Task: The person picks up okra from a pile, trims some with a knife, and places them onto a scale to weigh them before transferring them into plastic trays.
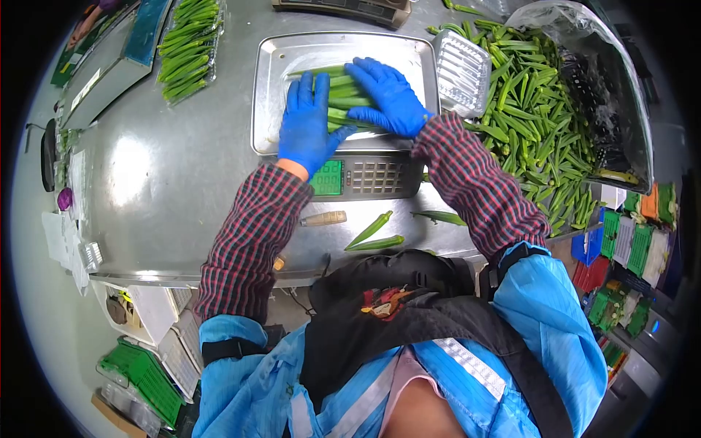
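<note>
Currently the left hand (307, 125) and right hand (387, 95) rest flat and unclenched on the okra batch (342, 93) in the scale tray (272, 80), apparently aligning pods during weighing; any lift next calls for fingers closing evenly around the bundle.

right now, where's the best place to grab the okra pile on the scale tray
Probably around the middle of the okra pile, squeezing in from its near and far long sides. The pods lie parallel, running left to right across the tray, so a cross-wise grip should bundle them together.
</note>
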Tool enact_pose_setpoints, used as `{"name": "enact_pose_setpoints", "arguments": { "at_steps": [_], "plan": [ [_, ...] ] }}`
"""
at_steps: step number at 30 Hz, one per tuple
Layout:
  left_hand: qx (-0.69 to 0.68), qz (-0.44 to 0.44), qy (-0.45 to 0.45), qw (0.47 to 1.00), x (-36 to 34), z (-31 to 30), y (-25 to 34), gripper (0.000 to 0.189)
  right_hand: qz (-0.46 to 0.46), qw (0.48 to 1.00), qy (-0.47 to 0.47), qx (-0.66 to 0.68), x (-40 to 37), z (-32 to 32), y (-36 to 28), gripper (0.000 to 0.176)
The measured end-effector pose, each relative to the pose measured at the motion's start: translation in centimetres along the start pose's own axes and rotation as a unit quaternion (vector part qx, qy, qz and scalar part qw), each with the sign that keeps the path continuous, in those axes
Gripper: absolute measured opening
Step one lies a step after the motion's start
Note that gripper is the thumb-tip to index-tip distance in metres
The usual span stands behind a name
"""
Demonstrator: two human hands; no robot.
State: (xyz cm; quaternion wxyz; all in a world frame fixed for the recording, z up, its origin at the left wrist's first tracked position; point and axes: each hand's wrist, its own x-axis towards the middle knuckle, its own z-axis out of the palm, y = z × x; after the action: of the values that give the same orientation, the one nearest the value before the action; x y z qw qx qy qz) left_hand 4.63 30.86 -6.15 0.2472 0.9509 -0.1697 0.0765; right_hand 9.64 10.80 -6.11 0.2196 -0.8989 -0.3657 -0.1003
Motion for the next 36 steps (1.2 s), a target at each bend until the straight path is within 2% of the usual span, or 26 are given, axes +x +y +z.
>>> {"name": "enact_pose_setpoints", "arguments": {
  "at_steps": [2,4,6,8,9,11,16,18,20,22,23,24,26,28,30,34,36],
  "plan": [
    [0.003,-0.016,-0.002,1.000,-0.4,-0.1,0.6,0.093,0.004,0.999,-0.031,0.001,-0.4,-0.3,-0.3,0.079],
    [-0.010,0.024,0.003,1.000,-0.3,-0.4,0.1,0.093,-0.023,0.999,-0.045,0.002,-0.3,-1.0,-0.2,0.081],
    [-0.022,0.028,0.000,0.999,0.2,-0.8,-0.3,0.093,-0.031,0.998,-0.051,-0.004,0.8,-2.0,0.3,0.078],
    [-0.003,0.071,0.049,0.996,0.8,-1.1,-1.0,0.085,0.003,0.989,-0.130,0.072,1.7,-2.4,1.7,0.076],
    [-0.014,0.081,0.028,0.996,1.1,-0.8,-1.6,0.079,0.004,0.989,-0.130,0.072,1.5,-2.2,1.6,0.076],
    [-0.005,0.075,0.013,0.997,0.4,0.1,-1.9,0.078,-0.035,0.997,-0.073,0.016,1.1,-1.8,1.3,0.072],
    [-0.019,0.075,0.014,0.997,0.2,-1.0,-1.2,0.074,-0.047,0.998,-0.006,0.036,0.7,-1.6,1.7,0.069],
    [-0.078,0.093,0.086,0.989,0.1,-2.2,-1.1,0.072,-0.045,0.997,0.015,0.064,0.5,-2.3,1.8,0.066],
    [-0.100,0.076,0.093,0.988,-0.9,-3.2,-1.9,0.071,0.044,0.987,0.070,0.139,-0.2,-3.9,1.8,0.058],
    [-0.111,0.050,0.110,0.986,-2.3,-4.6,-2.7,0.064,0.059,0.975,0.112,0.182,-0.9,-5.3,2.4,0.050],
    [-0.124,0.027,0.120,0.985,-3.1,-5.1,-3.2,0.054,0.076,0.972,0.120,0.189,-1.6,-6.1,2.7,0.048],
    [-0.124,0.026,0.122,0.984,-4.0,-5.7,-3.5,0.054,0.093,0.968,0.128,0.195,-2.1,-7.1,2.5,0.047],
    [-0.141,-0.040,0.128,0.981,-5.9,-6.9,-4.1,0.048,0.137,0.956,0.149,0.213,-3.8,-8.1,3.3,0.043],
    [-0.143,-0.047,0.139,0.979,-7.5,-7.3,-4.8,0.045,0.175,0.936,0.170,0.254,-5.5,-8.5,4.0,0.042],
    [-0.143,-0.056,0.155,0.976,-8.6,-7.7,-5.1,0.044,0.205,0.932,0.182,0.237,-7.1,-9.0,3.7,0.040],
    [-0.148,-0.057,0.142,0.977,-9.6,-8.5,-5.2,0.042,0.199,0.938,0.181,0.219,-9.0,-8.9,1.9,0.036],
    [-0.140,-0.054,0.135,0.979,-9.5,-9.1,-5.0,0.041,0.234,0.926,0.181,0.233,-9.3,-8.5,1.2,0.033]
  ]
}}
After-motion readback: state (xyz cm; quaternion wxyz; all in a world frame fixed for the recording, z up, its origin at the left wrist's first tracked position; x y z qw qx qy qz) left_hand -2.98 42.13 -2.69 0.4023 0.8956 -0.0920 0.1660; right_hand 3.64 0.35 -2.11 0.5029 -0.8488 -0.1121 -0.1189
